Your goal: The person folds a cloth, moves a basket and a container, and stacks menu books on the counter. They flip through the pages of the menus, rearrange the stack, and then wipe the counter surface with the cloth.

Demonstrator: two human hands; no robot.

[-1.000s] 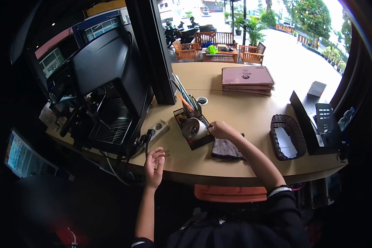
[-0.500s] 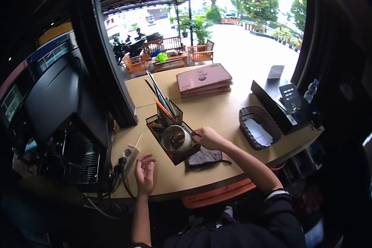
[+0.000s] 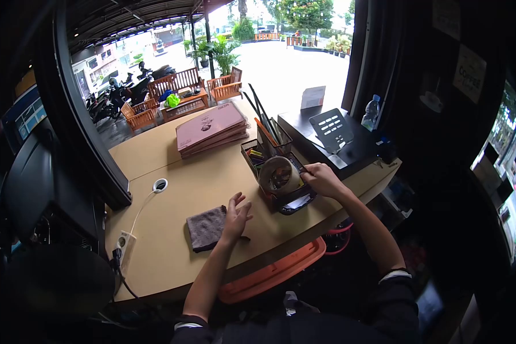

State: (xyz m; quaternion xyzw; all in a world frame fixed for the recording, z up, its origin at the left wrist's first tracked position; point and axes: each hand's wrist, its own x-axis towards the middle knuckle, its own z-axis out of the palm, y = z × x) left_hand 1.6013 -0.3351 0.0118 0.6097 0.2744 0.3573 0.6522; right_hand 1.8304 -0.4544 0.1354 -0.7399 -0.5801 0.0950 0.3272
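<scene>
My right hand [image 3: 325,182] grips the right edge of a black mesh desk organizer [image 3: 278,148] with its fingers closed. Pens and long dark sticks stand in the organizer's tall back section, and a round cup [image 3: 280,174] with small items sits in front. Below the organizer's front end, part of a dark woven basket [image 3: 298,205] with white paper shows; the rest is hidden. My left hand [image 3: 235,219] is open, fingers apart, and overlaps the right side of a folded grey cloth [image 3: 204,230] in this view.
Left of the organizer is a stack of pink-brown menus [image 3: 212,127]. A black box with a dark panel [image 3: 331,131] and a plastic bottle [image 3: 371,112] stand at the right. A power strip [image 3: 124,246] lies near a dark monitor [image 3: 43,172]. An orange bin [image 3: 275,270] is under the desk edge.
The organizer has moved right with my right hand, from beside the cloth to over the basket. My left hand has shifted right, to the cloth. The view has turned right.
</scene>
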